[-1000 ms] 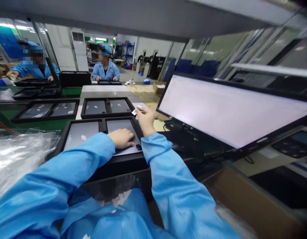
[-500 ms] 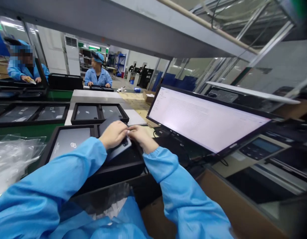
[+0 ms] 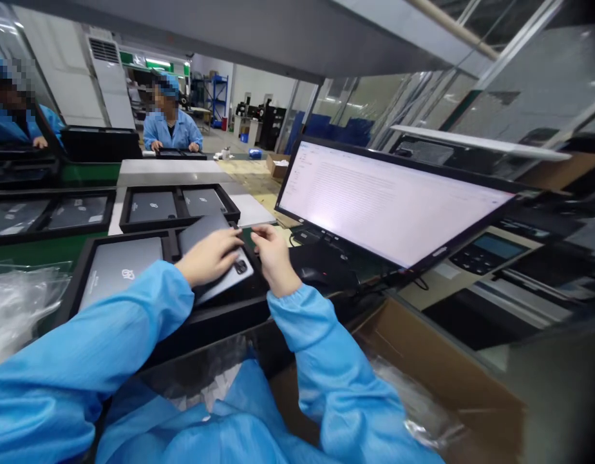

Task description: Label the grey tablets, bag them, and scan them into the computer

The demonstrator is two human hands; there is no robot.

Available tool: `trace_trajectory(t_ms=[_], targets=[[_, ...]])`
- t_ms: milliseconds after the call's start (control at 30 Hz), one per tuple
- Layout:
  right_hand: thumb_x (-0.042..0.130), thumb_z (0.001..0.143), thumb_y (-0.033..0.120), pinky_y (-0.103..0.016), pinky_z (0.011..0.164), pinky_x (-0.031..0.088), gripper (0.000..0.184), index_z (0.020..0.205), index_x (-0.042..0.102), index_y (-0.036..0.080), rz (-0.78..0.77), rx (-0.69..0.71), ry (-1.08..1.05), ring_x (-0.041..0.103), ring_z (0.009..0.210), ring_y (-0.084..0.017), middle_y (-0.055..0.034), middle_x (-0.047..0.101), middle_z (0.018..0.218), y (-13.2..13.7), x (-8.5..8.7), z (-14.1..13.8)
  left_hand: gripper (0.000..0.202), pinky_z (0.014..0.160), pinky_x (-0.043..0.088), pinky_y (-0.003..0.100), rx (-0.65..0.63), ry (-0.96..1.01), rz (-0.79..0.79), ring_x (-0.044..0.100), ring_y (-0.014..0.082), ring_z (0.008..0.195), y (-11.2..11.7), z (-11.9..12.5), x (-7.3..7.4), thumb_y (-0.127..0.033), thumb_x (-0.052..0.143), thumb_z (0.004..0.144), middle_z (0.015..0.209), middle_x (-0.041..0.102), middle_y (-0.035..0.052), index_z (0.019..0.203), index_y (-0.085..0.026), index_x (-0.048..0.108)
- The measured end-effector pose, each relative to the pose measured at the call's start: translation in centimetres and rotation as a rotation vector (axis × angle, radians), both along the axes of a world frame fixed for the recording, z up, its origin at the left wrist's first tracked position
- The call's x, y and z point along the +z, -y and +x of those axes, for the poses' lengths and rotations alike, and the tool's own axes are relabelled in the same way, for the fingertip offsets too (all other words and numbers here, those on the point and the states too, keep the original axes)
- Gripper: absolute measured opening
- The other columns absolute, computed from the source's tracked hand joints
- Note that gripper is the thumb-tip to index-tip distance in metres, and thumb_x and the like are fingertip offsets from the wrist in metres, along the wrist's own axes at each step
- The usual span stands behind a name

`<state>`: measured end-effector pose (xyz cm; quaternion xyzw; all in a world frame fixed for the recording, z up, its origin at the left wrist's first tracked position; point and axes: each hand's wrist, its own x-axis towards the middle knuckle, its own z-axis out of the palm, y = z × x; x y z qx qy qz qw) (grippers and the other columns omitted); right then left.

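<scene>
A grey tablet (image 3: pixel 230 278), its camera bump showing, sits tilted in the right compartment of a black tray (image 3: pixel 220 316). My left hand (image 3: pixel 211 256) lies across the back of this tablet and holds it, with the fingers reaching towards its upper right edge. Just right of the tablet, my right hand (image 3: pixel 277 261) is raised with thumb and forefinger pinched together; whatever may be between them is too small to make out. Another grey tablet (image 3: pixel 116 261) with a white logo lies flat in the tray's left compartment.
Behind stands another black tray (image 3: pixel 179 222) holding two tablets; more trays are at left. Clear plastic bags (image 3: pixel 22 303) lie on the left. A monitor (image 3: pixel 384 200) and mouse (image 3: pixel 313 276) are to the right, above a cardboard box (image 3: pixel 452 367). Two co-workers sit across.
My right hand has drawn away from my left, to the right. My left hand stays on the tablet, whose camera bump now shows more. The view has shifted slightly.
</scene>
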<state>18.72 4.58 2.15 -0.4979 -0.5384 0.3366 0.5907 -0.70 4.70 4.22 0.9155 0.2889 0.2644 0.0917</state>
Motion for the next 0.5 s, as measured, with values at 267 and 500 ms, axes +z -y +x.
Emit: trace_trajectory(t_ms=[267, 500], targets=[[0.074, 0.075, 0.037, -0.043, 0.091, 0.056, 0.027, 0.095, 0.070, 0.020, -0.079, 0.005, 0.365, 0.071, 0.094, -0.026, -0.0088, 0.075, 0.102, 3.8, -1.9, 3.8, 0.054, 0.123, 0.040, 0.052, 0.138, -0.600, -0.337, 0.051, 0.0361, 0.146, 4.5, -1.6, 3.1, -0.041, 0.059, 0.098, 0.158, 0.051, 0.0172, 0.148, -0.021, 0.060], [0.070, 0.086, 0.028, -0.044, 0.100, 0.056, 0.059, 0.143, 0.055, 0.017, -0.282, 0.152, 0.693, 0.074, 0.115, -0.031, -0.0148, 0.076, 0.124, 6.5, -3.3, 4.8, 0.077, 0.125, 0.039, 0.055, 0.851, -0.445, -0.177, 0.045, 0.0386, 0.150, 13.3, -18.0, 1.3, -0.057, 0.043, 0.080, 0.157, 0.050, 0.0182, 0.139, -0.013, 0.066]])
